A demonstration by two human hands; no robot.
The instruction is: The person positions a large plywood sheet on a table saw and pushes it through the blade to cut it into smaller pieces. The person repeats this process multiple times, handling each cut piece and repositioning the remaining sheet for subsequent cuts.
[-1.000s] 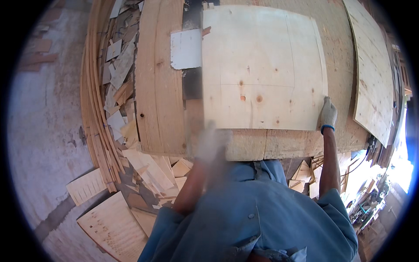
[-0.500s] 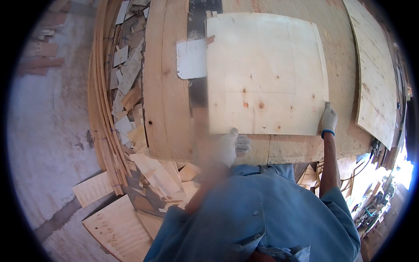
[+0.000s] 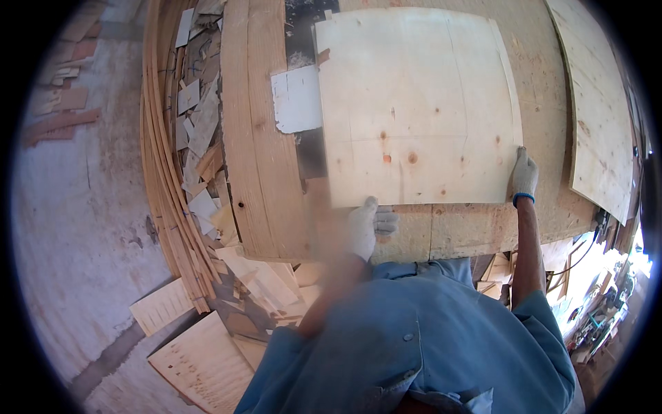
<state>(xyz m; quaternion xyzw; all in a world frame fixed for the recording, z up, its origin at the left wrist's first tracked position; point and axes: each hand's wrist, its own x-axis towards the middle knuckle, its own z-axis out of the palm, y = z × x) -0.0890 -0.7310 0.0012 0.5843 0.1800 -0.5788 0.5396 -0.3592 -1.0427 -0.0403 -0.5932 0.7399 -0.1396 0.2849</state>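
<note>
A pale, knotty plywood sheet lies on the wooden worktable in front of me, with faint lines across its face. My left hand, in a light work glove, is at the near edge toward the left corner; its thumb rests on top and its fingers are curled just below the edge. At the sheet's right edge, close to the near corner, my gloved right hand grips the wood, a blue band at its wrist. The undersides of both grips are hidden.
A white plate sits against the sheet's left edge beside a dark strip. Another plywood sheet lies at the right. Long thin wood strips and offcuts line the left side. Scrap boards lie lower left.
The plywood sheet has shifted slightly away from me across the table, and both hands have moved along with it. The view has also shifted a little.
</note>
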